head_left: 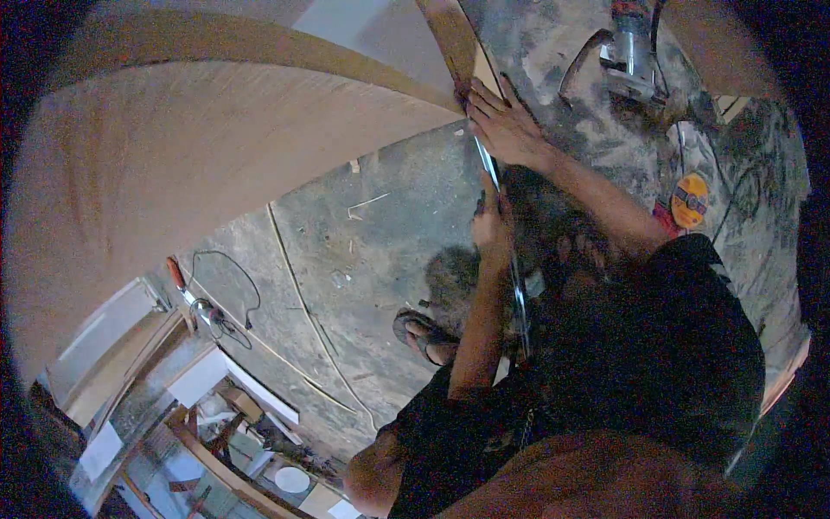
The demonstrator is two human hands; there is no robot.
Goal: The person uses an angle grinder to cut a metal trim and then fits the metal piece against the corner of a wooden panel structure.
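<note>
A long, narrow shiny metal strip [519,298] runs from beside my body up to the corner of a large wooden panel [216,147]. My left hand [491,232] is closed around the strip partway along it; its fingers are partly hidden. Farther up, my right hand [506,128] lies with fingers stretched over the strip's far end, against a narrow wooden board [451,39]. The strip's near end disappears beside my dark clothing. Dim light and grain blur the finger contacts.
A corded power tool [633,56] stands at the far right, with an orange-yellow oval object [689,201] nearer. Another corded tool with a red handle [176,273] lies at left. Thin strips [298,298] cross the stained floor, and offcuts [203,376] crowd the lower left.
</note>
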